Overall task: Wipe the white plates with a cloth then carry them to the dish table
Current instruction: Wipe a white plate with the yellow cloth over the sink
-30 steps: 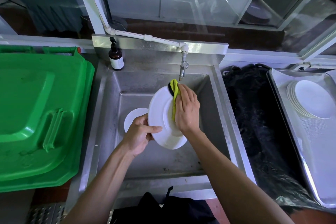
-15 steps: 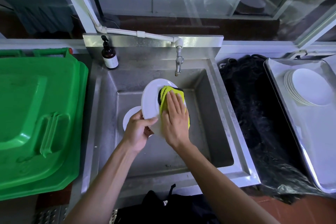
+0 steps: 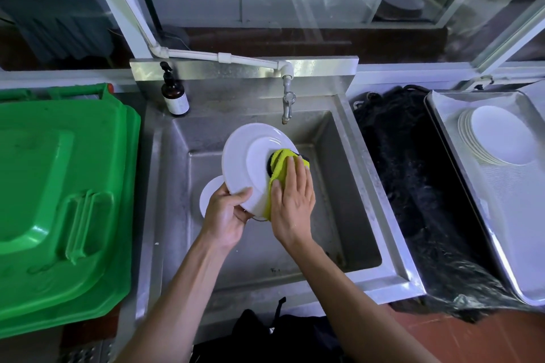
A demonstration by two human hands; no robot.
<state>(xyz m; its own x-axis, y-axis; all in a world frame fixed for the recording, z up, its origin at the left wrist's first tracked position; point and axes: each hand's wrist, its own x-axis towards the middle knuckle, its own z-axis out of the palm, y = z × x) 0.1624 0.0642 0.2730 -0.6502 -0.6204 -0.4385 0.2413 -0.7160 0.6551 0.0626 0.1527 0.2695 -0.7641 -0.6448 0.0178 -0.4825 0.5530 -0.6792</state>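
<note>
Both hands worked at centre frame: the left hand pinched the lower rim of the white plate, tilted over the sink, while the right hand pressed flat fingers on the yellow cloth. Firm, overlapping circles would probably wipe best. Another plate lay beneath; a stack sat upper right.

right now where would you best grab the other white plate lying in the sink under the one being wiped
By its left rim, coming from the left. The plate in the sink lies flat on the basin floor, and only that edge shows; the held plate and left hand cover the rest.
</note>
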